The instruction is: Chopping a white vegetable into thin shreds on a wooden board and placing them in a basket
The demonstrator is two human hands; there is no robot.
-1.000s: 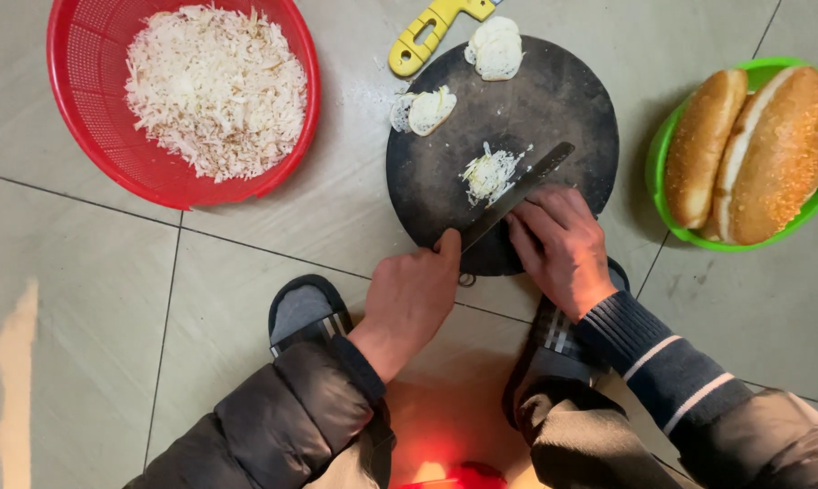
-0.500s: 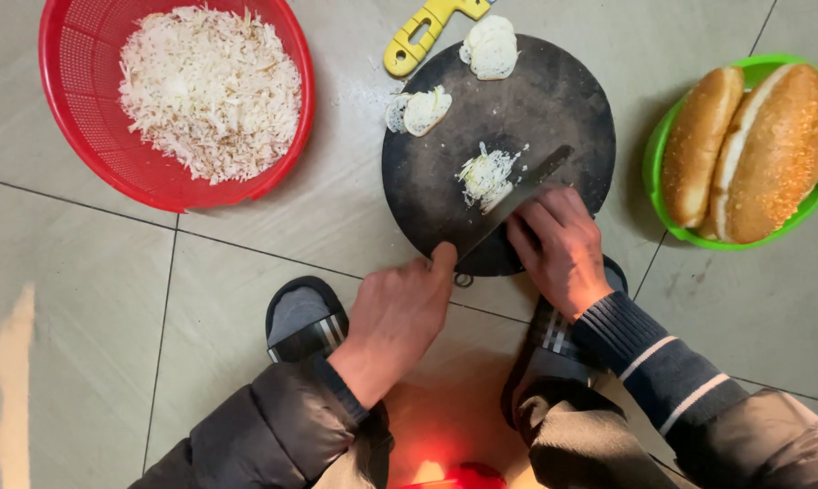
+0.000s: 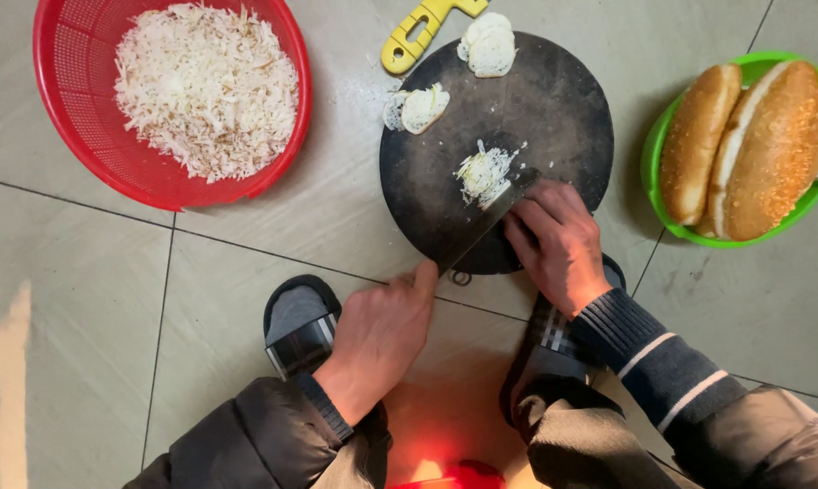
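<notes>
A round dark cutting board (image 3: 554, 100) lies on the tiled floor. A small pile of shredded white food (image 3: 483, 172) sits near its middle. My left hand (image 3: 382, 335) grips the handle of a dark knife (image 3: 486, 222) at the board's near edge. The blade runs up to the right and ends beside the pile. My right hand (image 3: 561, 244) has curled fingers pressing down on the far end of the blade. Two stacks of white slices lie on the board, one (image 3: 418, 107) at its left edge and one (image 3: 488, 43) at the top.
A red basket (image 3: 74, 136) of shredded white food stands at the upper left. A green bowl (image 3: 653, 181) with long bread rolls (image 3: 762, 145) is at the right. A yellow handle (image 3: 418, 32) lies above the board. My slippered feet (image 3: 300, 326) rest below it.
The knife handle end has rocked slightly in my left hand beside the shredded pile. My right hand stays pressed on the blade. The pile looks slightly more spread.
</notes>
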